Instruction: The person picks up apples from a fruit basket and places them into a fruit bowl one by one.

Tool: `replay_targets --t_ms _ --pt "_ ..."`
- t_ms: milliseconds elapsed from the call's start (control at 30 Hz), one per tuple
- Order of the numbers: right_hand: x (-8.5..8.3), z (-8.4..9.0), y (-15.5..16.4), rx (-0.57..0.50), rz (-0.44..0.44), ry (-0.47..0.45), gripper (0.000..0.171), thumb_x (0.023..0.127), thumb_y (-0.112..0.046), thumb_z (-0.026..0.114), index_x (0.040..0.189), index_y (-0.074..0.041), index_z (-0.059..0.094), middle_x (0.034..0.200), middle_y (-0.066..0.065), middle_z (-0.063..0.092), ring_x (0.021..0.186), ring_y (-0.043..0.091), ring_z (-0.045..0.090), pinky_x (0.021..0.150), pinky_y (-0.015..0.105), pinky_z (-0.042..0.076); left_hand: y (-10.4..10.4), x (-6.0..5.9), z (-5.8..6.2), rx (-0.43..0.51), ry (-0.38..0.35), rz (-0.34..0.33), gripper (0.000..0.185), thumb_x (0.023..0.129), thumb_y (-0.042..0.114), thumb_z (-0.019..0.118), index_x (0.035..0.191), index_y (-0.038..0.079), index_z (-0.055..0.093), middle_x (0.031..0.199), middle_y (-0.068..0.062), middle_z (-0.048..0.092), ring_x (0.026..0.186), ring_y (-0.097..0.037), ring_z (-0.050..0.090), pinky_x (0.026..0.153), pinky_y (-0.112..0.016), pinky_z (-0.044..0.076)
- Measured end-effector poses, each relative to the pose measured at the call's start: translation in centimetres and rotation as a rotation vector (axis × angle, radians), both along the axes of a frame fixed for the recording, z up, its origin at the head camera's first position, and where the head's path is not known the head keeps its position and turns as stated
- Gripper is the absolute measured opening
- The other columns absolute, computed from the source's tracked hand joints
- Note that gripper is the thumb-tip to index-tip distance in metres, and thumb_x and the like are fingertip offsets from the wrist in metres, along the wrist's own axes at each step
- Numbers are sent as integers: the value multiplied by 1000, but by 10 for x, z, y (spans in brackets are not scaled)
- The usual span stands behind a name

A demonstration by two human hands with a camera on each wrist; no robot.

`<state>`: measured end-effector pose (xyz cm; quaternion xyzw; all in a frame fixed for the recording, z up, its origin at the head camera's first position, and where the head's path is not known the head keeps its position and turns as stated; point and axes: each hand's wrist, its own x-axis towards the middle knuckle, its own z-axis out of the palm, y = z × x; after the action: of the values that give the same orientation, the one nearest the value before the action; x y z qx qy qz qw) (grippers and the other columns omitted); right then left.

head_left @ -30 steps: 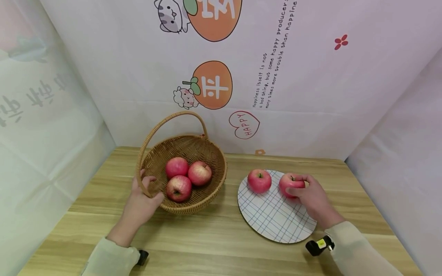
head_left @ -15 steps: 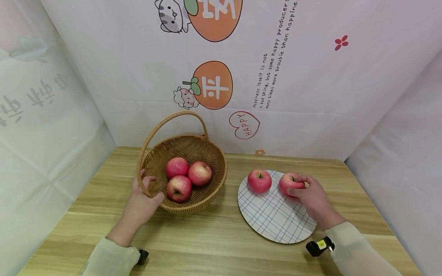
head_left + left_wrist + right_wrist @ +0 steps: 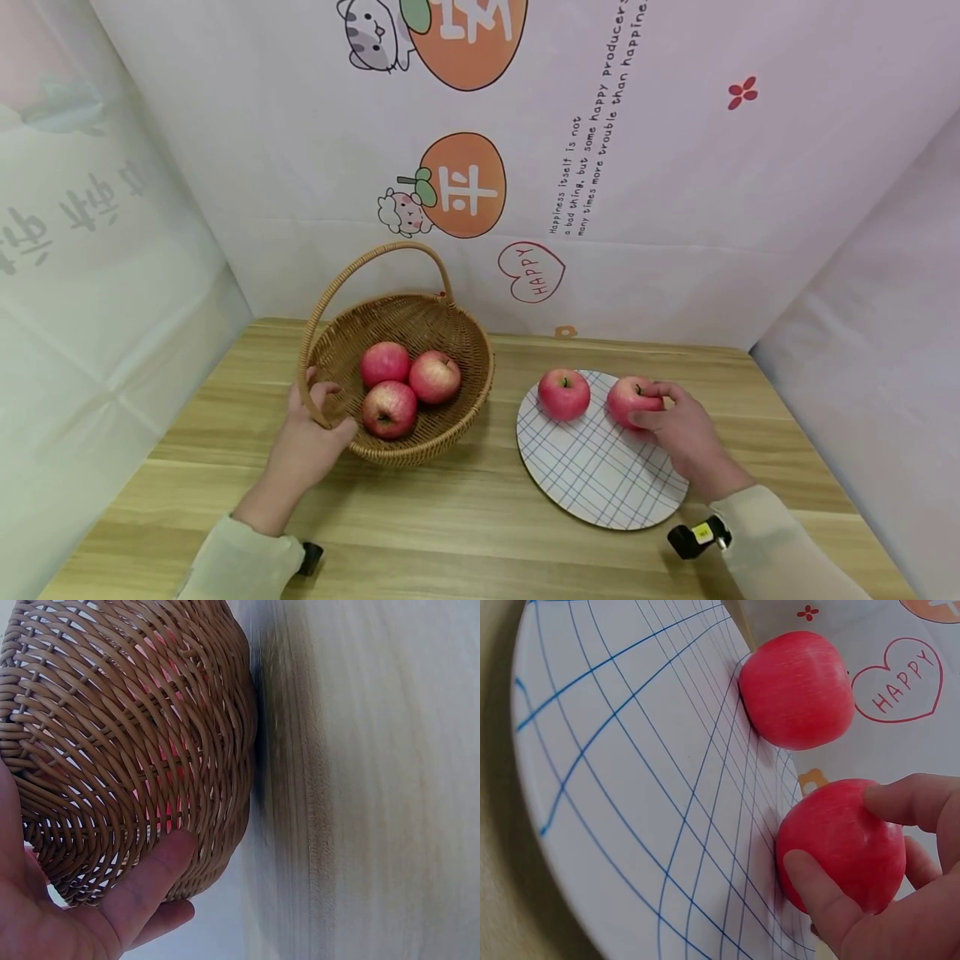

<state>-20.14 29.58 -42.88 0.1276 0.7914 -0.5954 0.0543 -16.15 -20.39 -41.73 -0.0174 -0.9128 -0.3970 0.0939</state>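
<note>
On the left stands a wicker basket (image 3: 408, 455) with a tall hooped handle, and three red apples (image 3: 389, 410) lie in it. My left hand (image 3: 302, 442) grips its near-left rim at the foot of the handle. In the left wrist view, fingers (image 3: 154, 877) lie along the outside of the woven wall. To the right is a round plate (image 3: 600, 475) with a blue line grid. My right hand (image 3: 686, 437) holds a red apple (image 3: 840, 840) at the plate's far right part, thumb and fingers around it. Left of it, a second apple (image 3: 563, 394) sits on the plate.
The wooden table (image 3: 465, 533) runs back to a white printed cloth (image 3: 645, 283) hung behind it. More white cloth (image 3: 885, 333) hangs at both sides. A strip of bare table separates basket and plate.
My right hand has shifted very slightly to the right while still holding the apple. The left hand and the basket have stayed in place.
</note>
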Motion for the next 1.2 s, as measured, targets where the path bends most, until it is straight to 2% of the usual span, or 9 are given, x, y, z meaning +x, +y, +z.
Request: replay_targets --t_ms 100,233,500,567,733,900,1000,1200 --pt "2 3 1 -11 7 7 64 91 3 65 146 3 32 159 27 12 129 47 35 90 44 50 1 1 1 -3 -7 -2 50 84 15 63 130 0 50 161 -20 6 125 -52 41 84 -54 44" --pt "5 7 2 -16 19 10 68 91 1 66 147 2 29 157 29 14 130 48 35 89 45 50 1 2 2 6 -11 -5 49 84 15 63 129 0 50 161 -20 6 124 -50 42 84 -53 44" --pt "11 21 12 98 34 39 72 92 -14 68 150 0 27 151 33 22 124 49 45 84 43 53 0 1 1 7 -8 -5 48 85 14 63 129 0 50 161 -20 6 124 -50 42 84 -54 44" --pt "14 27 15 140 41 64 73 93 -17 68 150 -1 26 152 35 20 126 51 42 84 43 53 0 2 1 6 -10 -5 49 85 15 63 129 0 50 161 -20 6 124 -50 42 84 -53 44" --pt "20 50 17 219 50 146 74 91 -20 71 150 -3 30 157 34 11 138 53 25 84 42 53 0 1 0 10 -1 -4 49 84 15 63 129 1 50 161 -20 7 125 -50 41 85 -55 44" --pt "24 69 8 265 61 237 76 89 -25 73 151 -5 32 164 16 3 140 50 24 92 55 46 -1 -1 -1 27 21 -3 48 82 14 65 127 0 51 160 -21 8 131 -52 34 94 -61 39" --pt "27 80 -2 296 71 283 77 89 -27 74 151 -6 33 166 4 1 140 47 28 95 59 43 0 -1 -1 17 21 -3 49 82 14 65 127 0 51 160 -21 8 129 -52 37 92 -61 41" --pt "34 100 -35 285 122 369 71 90 -23 74 150 -11 39 164 -5 12 139 40 35 94 54 45 1 1 1 5 18 -3 51 81 14 65 128 0 52 160 -22 8 122 -52 43 88 -59 43"
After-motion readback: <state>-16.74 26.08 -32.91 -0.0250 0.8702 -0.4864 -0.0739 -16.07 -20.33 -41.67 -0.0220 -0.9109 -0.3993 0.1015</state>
